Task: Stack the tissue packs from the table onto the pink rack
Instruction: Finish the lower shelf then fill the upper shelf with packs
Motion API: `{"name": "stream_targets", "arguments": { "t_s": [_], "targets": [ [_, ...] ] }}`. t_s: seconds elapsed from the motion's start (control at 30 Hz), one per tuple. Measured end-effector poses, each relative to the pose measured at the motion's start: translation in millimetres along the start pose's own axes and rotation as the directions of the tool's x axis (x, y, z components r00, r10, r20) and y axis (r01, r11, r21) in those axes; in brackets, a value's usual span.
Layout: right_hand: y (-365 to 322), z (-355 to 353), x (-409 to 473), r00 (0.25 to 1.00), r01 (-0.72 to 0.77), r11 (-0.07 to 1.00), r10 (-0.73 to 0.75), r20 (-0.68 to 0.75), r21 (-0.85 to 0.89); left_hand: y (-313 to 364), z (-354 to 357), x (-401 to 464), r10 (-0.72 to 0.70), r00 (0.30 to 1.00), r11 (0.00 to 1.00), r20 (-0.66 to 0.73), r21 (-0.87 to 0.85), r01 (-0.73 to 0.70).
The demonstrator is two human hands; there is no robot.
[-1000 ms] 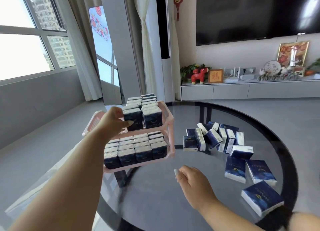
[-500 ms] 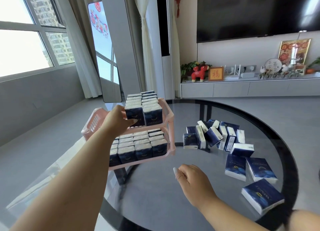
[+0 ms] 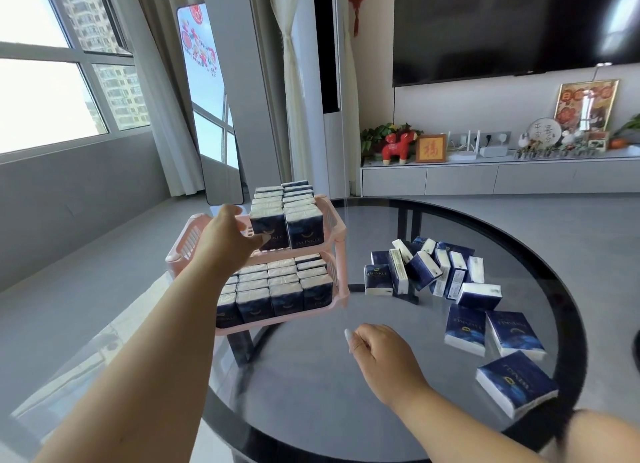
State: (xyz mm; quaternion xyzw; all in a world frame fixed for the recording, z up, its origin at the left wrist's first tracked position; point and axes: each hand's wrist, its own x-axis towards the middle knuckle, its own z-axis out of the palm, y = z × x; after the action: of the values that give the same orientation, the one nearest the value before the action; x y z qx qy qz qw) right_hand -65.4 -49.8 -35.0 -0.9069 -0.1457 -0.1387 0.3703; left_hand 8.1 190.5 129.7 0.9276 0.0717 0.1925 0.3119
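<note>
While left hand (image 3: 225, 240) touches pack (image 3: 268, 232)

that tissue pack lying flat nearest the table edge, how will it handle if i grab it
The nearest tissue pack looks soft-wrapped, so it probably squashes slightly under a grip. It likely weighs little. Lying flat on the smooth glass table, it may slide if pushed.

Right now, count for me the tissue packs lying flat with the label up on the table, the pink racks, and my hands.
Tissue packs lying label up: 3
Pink rack: 1
Hands: 2, left hand and right hand
Total: 6
</note>
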Motion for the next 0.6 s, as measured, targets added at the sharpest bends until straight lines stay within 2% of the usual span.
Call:
{"name": "stream_targets", "arguments": {
  "t_s": [0.3, 0.37, 0.5, 0.6],
  "targets": [
    [0, 1, -1, 1.000, -0.023, 1.000, 0.023, -0.015, -0.008, 6, -10, -23, -0.036, 0.999, 0.999, -0.021, -0.033, 0.035],
    [-2, 0, -1, 1.000, -0.025, 1.000, 0.025, -0.017, -0.015, 12, -9, -32, -0.025, 0.997, 0.999, -0.079, -0.049, 0.022],
    [-6, -3, -2, 0.998, -0.055, 0.998, 0.055, 0.007, -0.006, 26, 4, -69, 0.047, 0.956, 0.986, -0.288, -0.141, -0.091],
    [-7, -8, -2, 0.996, -0.088, 0.993, 0.091, -0.026, 0.079, 30, 25, -99, 0.102, 0.944, 0.965, -0.312, -0.201, -0.171]
  ]
}}
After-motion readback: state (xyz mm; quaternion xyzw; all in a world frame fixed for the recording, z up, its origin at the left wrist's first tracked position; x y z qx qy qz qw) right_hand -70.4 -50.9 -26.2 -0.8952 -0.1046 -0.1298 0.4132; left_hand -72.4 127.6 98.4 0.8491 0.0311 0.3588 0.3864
